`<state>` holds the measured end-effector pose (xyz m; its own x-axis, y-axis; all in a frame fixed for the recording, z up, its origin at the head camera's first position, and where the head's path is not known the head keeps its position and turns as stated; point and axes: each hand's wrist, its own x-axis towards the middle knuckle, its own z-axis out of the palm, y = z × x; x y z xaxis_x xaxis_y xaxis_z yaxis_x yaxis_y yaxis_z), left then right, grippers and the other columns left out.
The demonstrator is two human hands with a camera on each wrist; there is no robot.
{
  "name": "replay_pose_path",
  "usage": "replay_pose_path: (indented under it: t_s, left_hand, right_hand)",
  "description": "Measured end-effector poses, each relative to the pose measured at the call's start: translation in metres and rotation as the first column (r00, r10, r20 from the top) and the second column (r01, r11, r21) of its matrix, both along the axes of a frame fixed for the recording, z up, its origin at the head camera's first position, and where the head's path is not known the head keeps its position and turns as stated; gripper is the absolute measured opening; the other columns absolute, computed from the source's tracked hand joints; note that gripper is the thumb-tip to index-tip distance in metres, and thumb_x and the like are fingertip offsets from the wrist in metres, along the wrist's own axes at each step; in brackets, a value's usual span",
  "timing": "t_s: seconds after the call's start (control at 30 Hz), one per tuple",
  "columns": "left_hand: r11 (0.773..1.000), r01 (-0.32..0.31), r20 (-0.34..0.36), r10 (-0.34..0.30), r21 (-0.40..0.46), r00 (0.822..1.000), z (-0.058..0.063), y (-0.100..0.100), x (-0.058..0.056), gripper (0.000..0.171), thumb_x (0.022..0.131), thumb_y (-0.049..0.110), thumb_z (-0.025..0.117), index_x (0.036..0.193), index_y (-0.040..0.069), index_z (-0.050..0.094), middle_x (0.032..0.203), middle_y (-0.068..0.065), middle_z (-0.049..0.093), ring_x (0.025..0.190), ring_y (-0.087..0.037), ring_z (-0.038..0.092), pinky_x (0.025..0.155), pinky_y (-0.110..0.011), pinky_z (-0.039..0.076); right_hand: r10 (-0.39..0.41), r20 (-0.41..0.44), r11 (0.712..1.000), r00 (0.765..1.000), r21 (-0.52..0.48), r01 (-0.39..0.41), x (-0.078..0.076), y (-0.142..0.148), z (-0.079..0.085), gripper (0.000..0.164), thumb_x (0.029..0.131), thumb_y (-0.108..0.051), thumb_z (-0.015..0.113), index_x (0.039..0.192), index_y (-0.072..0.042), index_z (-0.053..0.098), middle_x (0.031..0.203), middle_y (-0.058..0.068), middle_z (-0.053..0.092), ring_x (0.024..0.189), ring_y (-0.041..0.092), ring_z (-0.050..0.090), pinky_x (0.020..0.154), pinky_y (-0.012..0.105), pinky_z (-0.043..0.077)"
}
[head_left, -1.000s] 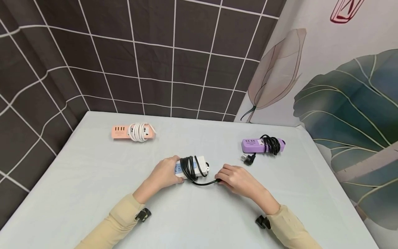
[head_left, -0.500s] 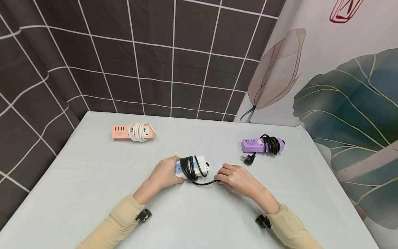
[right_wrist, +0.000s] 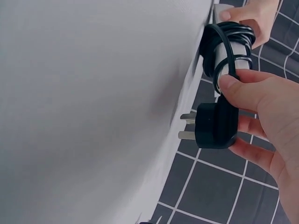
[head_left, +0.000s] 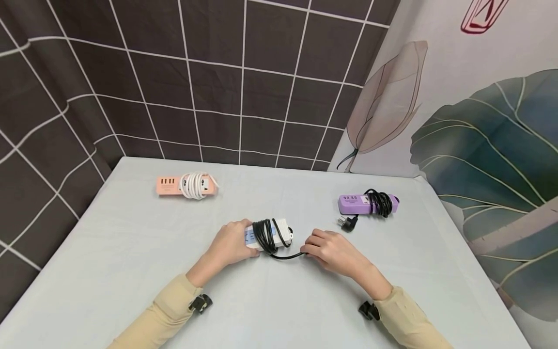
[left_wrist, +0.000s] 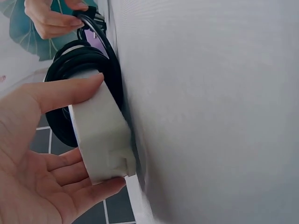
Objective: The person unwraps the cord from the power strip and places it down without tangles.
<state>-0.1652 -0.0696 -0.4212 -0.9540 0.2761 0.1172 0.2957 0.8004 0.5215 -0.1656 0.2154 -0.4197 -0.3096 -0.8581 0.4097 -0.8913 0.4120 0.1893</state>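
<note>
A white power strip [head_left: 282, 233] with a blue socket face lies mid-table, its black cord [head_left: 264, 235] wound round it. My left hand [head_left: 232, 242] grips its left end; in the left wrist view the thumb presses one long side and the fingers hold the other. From the coil a length of cord runs to my right hand [head_left: 330, 252], which pinches it at the black plug [right_wrist: 216, 126]. The right wrist view shows the plug's metal prongs pointing away from the palm. In the head view the right fingers hide most of the plug.
An orange power strip [head_left: 168, 185] with a white wound cord [head_left: 193, 186] lies at the back left of the table [head_left: 109, 232]. A purple power strip [head_left: 353, 204] lies back right, its black plug [head_left: 348, 223] in front. A dark grid-patterned curtain [head_left: 213, 87] hangs behind.
</note>
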Motion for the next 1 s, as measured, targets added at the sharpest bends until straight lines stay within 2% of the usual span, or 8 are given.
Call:
replay_pose_path:
  t_s: [0.27, 0.37, 0.6, 0.77, 1.0]
  left_hand:
    - [1.0, -0.003, -0.039, 0.004, 0.026, 0.999, 0.002, 0.001, 0.002, 0.07, 0.056, 0.026, 0.09, 0.114, -0.001, 0.063, 0.085, -0.009, 0.069, 0.066, -0.016, 0.058, 0.061, -0.03, 0.048]
    - [0.999, -0.006, -0.044, 0.008, 0.035, 0.999, 0.003, 0.001, 0.002, 0.071, 0.056, 0.027, 0.089, 0.116, -0.001, 0.063, 0.085, -0.01, 0.069, 0.065, -0.016, 0.057, 0.059, -0.028, 0.047]
    - [0.998, -0.018, -0.056, 0.022, 0.061, 0.998, 0.01, 0.001, 0.004, 0.072, 0.057, 0.028, 0.088, 0.118, 0.001, 0.063, 0.089, -0.011, 0.07, 0.069, -0.018, 0.059, 0.061, -0.03, 0.048]
    - [0.998, -0.024, -0.06, 0.028, 0.066, 0.998, 0.016, 0.0, 0.005, 0.072, 0.057, 0.03, 0.088, 0.119, 0.002, 0.063, 0.093, -0.012, 0.07, 0.072, -0.02, 0.061, 0.064, -0.032, 0.05]
    - [0.997, -0.028, -0.057, 0.032, 0.066, 0.998, 0.019, -0.001, 0.008, 0.073, 0.058, 0.03, 0.089, 0.119, 0.002, 0.063, 0.095, -0.013, 0.071, 0.073, -0.021, 0.062, 0.065, -0.032, 0.051]
  right_hand:
    - [-0.017, -0.004, 1.0, 1.0, -0.009, 0.017, 0.0, 0.004, 0.0, 0.025, 0.071, 0.0, 0.073, 0.091, -0.014, 0.071, 0.084, -0.003, 0.067, 0.081, 0.013, 0.06, 0.072, 0.024, 0.052]
    - [-0.033, -0.003, 0.999, 0.999, -0.021, 0.033, 0.001, 0.006, 0.002, 0.021, 0.073, -0.001, 0.072, 0.091, -0.014, 0.071, 0.085, -0.002, 0.066, 0.083, 0.013, 0.061, 0.073, 0.024, 0.053]
    - [-0.07, 0.051, 0.991, 0.996, -0.115, 0.076, 0.001, 0.01, 0.003, 0.02, 0.073, -0.001, 0.075, 0.091, -0.011, 0.072, 0.084, -0.001, 0.067, 0.079, 0.013, 0.064, 0.07, 0.024, 0.054]
    - [-0.125, 0.075, 0.982, 0.989, -0.131, 0.134, 0.002, 0.011, 0.003, 0.024, 0.07, 0.0, 0.077, 0.091, -0.011, 0.073, 0.086, 0.001, 0.069, 0.08, 0.015, 0.066, 0.069, 0.026, 0.055]
    - [-0.216, 0.129, 0.963, 0.968, -0.138, 0.233, 0.003, 0.011, 0.003, 0.022, 0.072, -0.002, 0.077, 0.09, -0.013, 0.074, 0.086, 0.001, 0.07, 0.08, 0.016, 0.067, 0.066, 0.027, 0.056]
